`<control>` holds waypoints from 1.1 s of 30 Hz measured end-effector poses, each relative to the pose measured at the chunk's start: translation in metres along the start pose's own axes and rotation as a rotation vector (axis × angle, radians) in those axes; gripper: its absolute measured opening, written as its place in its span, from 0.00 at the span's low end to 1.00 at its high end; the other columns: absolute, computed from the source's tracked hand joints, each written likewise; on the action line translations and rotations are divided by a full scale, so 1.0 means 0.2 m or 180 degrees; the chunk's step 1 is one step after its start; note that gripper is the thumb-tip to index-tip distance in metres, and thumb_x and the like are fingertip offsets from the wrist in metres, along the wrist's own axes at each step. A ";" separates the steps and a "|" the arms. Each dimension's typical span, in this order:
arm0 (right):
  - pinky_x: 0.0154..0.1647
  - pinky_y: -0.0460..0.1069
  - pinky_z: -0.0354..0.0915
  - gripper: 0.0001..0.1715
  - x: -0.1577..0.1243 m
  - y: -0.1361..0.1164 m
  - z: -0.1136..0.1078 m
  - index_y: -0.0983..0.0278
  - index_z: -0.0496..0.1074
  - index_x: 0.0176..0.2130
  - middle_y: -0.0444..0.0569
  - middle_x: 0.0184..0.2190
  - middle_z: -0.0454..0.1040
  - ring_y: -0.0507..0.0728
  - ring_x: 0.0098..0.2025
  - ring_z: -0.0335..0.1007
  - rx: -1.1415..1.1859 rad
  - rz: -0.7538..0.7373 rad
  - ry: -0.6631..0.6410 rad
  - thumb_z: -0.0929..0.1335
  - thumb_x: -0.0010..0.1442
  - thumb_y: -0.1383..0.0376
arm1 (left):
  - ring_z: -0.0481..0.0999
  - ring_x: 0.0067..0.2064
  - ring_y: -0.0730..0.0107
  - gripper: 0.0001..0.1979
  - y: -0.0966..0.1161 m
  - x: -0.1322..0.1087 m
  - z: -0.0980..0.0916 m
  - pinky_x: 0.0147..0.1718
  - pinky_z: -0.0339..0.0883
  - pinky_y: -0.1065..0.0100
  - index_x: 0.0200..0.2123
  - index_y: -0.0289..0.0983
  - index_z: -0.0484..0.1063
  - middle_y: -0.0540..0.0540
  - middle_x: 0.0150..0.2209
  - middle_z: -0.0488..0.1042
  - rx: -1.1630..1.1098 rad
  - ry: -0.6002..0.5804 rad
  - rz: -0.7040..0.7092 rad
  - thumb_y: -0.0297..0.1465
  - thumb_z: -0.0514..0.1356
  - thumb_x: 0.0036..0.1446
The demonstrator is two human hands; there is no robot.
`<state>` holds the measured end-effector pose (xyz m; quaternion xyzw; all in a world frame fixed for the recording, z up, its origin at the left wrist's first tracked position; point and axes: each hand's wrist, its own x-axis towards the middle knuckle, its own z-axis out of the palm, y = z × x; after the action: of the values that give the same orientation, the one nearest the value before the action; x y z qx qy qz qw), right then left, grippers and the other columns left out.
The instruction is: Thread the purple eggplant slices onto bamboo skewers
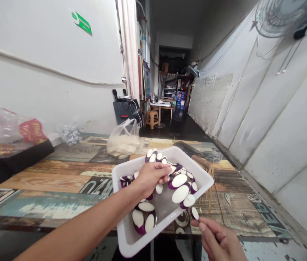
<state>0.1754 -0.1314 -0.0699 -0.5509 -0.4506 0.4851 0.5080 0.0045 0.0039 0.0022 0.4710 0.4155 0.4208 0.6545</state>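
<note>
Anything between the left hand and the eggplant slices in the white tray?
Nothing visible. The left hand is over the white tray, fingertips on the eggplant slices. The right hand holds a loose slice outside the near rim, off to the side.

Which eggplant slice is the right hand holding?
The small slice pinched by the right hand, just outside the white tray's near rim; the rest lie inside it.
</note>
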 end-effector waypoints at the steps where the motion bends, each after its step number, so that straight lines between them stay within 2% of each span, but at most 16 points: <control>1: 0.15 0.43 0.42 0.23 0.00 0.00 0.01 0.67 0.73 0.34 0.36 0.12 0.47 0.46 0.16 0.41 0.0024 -0.0052 0.0025 0.66 0.52 0.49 | 0.58 0.17 0.84 0.13 0.00 0.00 0.00 0.15 0.47 0.79 0.28 0.29 0.71 0.52 0.15 0.64 0.0035 0.0006 -0.0011 0.32 0.66 0.40; 4: 0.15 0.43 0.40 0.23 0.02 -0.01 0.04 0.67 0.73 0.35 0.37 0.14 0.48 0.46 0.16 0.40 0.0029 -0.0199 0.0113 0.65 0.53 0.50 | 0.56 0.16 0.84 0.15 -0.01 0.00 0.02 0.14 0.44 0.78 0.29 0.29 0.72 0.54 0.13 0.61 0.0064 0.0031 0.0014 0.35 0.66 0.40; 8: 0.16 0.43 0.50 0.22 0.04 -0.03 0.04 0.65 0.74 0.37 0.40 0.15 0.55 0.48 0.18 0.48 -0.0395 -0.0599 0.0336 0.64 0.55 0.51 | 0.53 0.14 0.84 0.18 0.00 0.01 0.01 0.13 0.42 0.78 0.30 0.31 0.71 0.56 0.11 0.55 -0.0052 0.0127 0.0063 0.43 0.61 0.47; 10: 0.18 0.43 0.54 0.20 0.05 -0.04 0.04 0.65 0.74 0.37 0.43 0.17 0.61 0.49 0.19 0.53 -0.0716 -0.0862 0.0334 0.64 0.56 0.53 | 0.61 0.17 0.81 0.19 0.01 0.01 0.00 0.15 0.51 0.79 0.35 0.32 0.72 0.53 0.16 0.63 -0.0147 0.0084 0.0054 0.43 0.60 0.48; 13: 0.20 0.43 0.59 0.20 0.06 -0.05 0.02 0.65 0.74 0.39 0.45 0.18 0.66 0.51 0.21 0.61 -0.1122 -0.1151 0.0204 0.61 0.59 0.55 | 0.72 0.29 0.73 0.18 0.01 0.01 -0.01 0.28 0.67 0.73 0.39 0.33 0.71 0.44 0.31 0.73 -0.0363 -0.0461 -0.0212 0.39 0.62 0.47; 15: 0.25 0.44 0.64 0.19 0.07 -0.06 0.00 0.65 0.74 0.40 0.46 0.19 0.69 0.54 0.25 0.67 -0.1398 -0.1300 0.0156 0.60 0.60 0.57 | 0.73 0.34 0.69 0.16 0.01 0.01 -0.01 0.34 0.69 0.68 0.38 0.32 0.71 0.41 0.36 0.74 -0.0447 -0.0768 -0.0267 0.34 0.64 0.46; 18: 0.34 0.45 0.67 0.17 0.09 -0.07 -0.05 0.64 0.74 0.39 0.49 0.27 0.76 0.56 0.33 0.73 -0.1909 -0.1559 0.0115 0.61 0.60 0.59 | 0.74 0.35 0.69 0.15 0.00 0.00 0.00 0.37 0.69 0.67 0.37 0.30 0.71 0.40 0.36 0.74 -0.0368 -0.0613 -0.0022 0.29 0.65 0.45; 20: 0.36 0.46 0.68 0.15 0.11 -0.08 -0.10 0.63 0.74 0.39 0.51 0.33 0.78 0.56 0.36 0.74 -0.2258 -0.1722 0.0144 0.61 0.60 0.60 | 0.74 0.35 0.68 0.15 0.00 0.00 0.01 0.37 0.70 0.66 0.37 0.30 0.71 0.40 0.38 0.74 -0.0263 -0.0488 0.0072 0.29 0.65 0.45; 23: 0.39 0.49 0.67 0.16 0.18 -0.13 -0.15 0.63 0.74 0.39 0.52 0.37 0.77 0.57 0.38 0.73 -0.2625 -0.1899 0.0296 0.59 0.61 0.62 | 0.74 0.40 0.64 0.16 0.03 -0.03 0.00 0.42 0.68 0.63 0.39 0.29 0.70 0.37 0.41 0.73 -0.0103 -0.0647 -0.0072 0.33 0.63 0.48; 25: 0.41 0.50 0.66 0.15 0.26 -0.19 -0.17 0.63 0.74 0.39 0.51 0.38 0.77 0.58 0.39 0.72 -0.2713 -0.2000 0.0362 0.59 0.62 0.63 | 0.73 0.44 0.63 0.20 0.07 -0.06 -0.03 0.46 0.65 0.63 0.43 0.30 0.69 0.37 0.43 0.73 0.0095 -0.0443 -0.0031 0.36 0.62 0.49; 28: 0.39 0.49 0.65 0.14 0.40 -0.28 -0.18 0.62 0.74 0.36 0.50 0.37 0.77 0.57 0.38 0.72 -0.2662 -0.2153 0.0325 0.60 0.62 0.64 | 0.71 0.47 0.66 0.25 0.14 -0.14 -0.08 0.48 0.63 0.65 0.50 0.35 0.65 0.41 0.45 0.72 0.0516 0.0405 0.0628 0.37 0.62 0.49; 30: 0.38 0.48 0.64 0.14 0.51 -0.33 -0.17 0.62 0.74 0.34 0.49 0.34 0.76 0.56 0.36 0.71 -0.2542 -0.2268 0.0155 0.60 0.61 0.65 | 0.72 0.43 0.67 0.23 0.16 -0.20 -0.12 0.44 0.65 0.67 0.48 0.36 0.67 0.43 0.43 0.74 0.0846 0.0762 0.1044 0.38 0.61 0.49; 33: 0.38 0.47 0.63 0.15 0.65 -0.38 -0.13 0.63 0.74 0.31 0.48 0.31 0.75 0.55 0.36 0.69 -0.2505 -0.2447 -0.0290 0.60 0.62 0.65 | 0.73 0.33 0.70 0.18 0.13 -0.27 -0.16 0.34 0.67 0.71 0.41 0.35 0.72 0.45 0.36 0.76 0.1391 0.0886 0.1170 0.40 0.59 0.49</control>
<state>0.2171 -0.0008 -0.0028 -0.4735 -0.7882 0.0829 0.3843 -0.0460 -0.0329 0.0277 0.6055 0.4896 0.4933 0.3877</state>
